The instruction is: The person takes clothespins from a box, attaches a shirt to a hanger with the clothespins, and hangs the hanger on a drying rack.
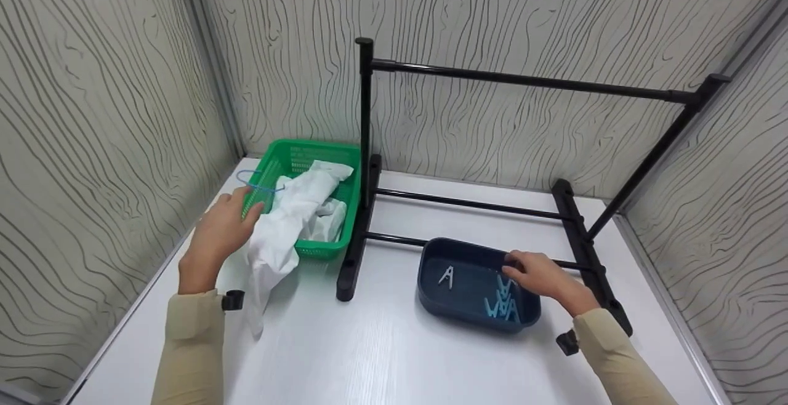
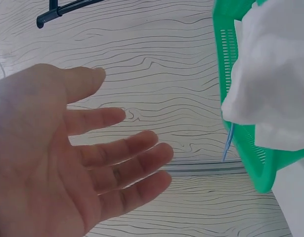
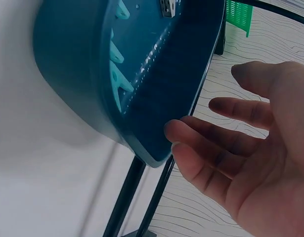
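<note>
White, crumpled cloth (image 1: pixel 277 226) is draped over a green plastic basket (image 1: pixel 323 248), left of frame. Nothing is held by the left hand (image 1: pixel 225 225) or the right hand (image 1: pixel 542 274), by a dark blue plastic tub (image 1: pixel 454 308), lower right. Reaching seems the step; next, a pinch seems needed.

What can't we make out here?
Head: green basket's floor, mostly under white cloth.
Head: exact count of teal clips, small and overlapping.
Left wrist: most of black rack, cut by top edge.
Right wrist: parts of those clips, behind dark blue tray's wall.
</note>
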Tool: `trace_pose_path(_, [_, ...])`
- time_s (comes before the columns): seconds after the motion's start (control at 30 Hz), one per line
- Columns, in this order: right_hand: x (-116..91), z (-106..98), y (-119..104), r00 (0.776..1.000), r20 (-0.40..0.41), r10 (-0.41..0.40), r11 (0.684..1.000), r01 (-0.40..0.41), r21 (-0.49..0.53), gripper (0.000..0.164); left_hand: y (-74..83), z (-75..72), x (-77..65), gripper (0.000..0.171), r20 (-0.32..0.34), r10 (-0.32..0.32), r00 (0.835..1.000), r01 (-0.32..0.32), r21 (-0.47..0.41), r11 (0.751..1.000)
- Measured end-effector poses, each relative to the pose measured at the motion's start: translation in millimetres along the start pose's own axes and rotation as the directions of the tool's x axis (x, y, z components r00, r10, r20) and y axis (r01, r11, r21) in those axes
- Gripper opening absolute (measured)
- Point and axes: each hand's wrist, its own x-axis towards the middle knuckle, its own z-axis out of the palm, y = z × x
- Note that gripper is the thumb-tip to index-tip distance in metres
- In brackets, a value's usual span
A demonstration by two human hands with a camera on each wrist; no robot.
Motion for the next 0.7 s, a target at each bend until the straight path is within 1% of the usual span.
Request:
trace_pose_path(0.1, [-1,8,1,1.0,-0.003,0.011,1.0,-0.011,-0.001,0.032,-3.2,4.3,-5.2,0.06,-0.001,-0.016,1.0,0.015,-0.027,1.0])
trace_pose_path(0.17, [0,13,1,1.0,-0.008,0.019,1.0,-0.019,-0.001,0.031,-5.6,7.1,-8.6,0.059,-0.014,-0.023,1.0,0.022,-0.045,0.999])
trace_pose_path(0.3, [2,21,4,1.0,-0.026,-0.002,1.0,0.002,-0.004,0.026,-9.8,13.3,-14.6,0.057,-0.047,-0.059,0.997,0.056,-0.064,0.996])
trace_pose_path(0.47, [6,31,3,0.999,-0.023,-0.025,1.0,0.025,-0.017,0.026,-13.7,21.2,-21.3,0.056,-0.054,-0.114,0.992,0.111,-0.058,0.992])
trace_pose_path(0.7, [10,37,0,0.999,-0.029,-0.018,0.998,0.016,-0.063,0.026,-18.5,32.7,-29.2,0.052,-0.051,-0.192,0.98,0.19,-0.045,0.981])
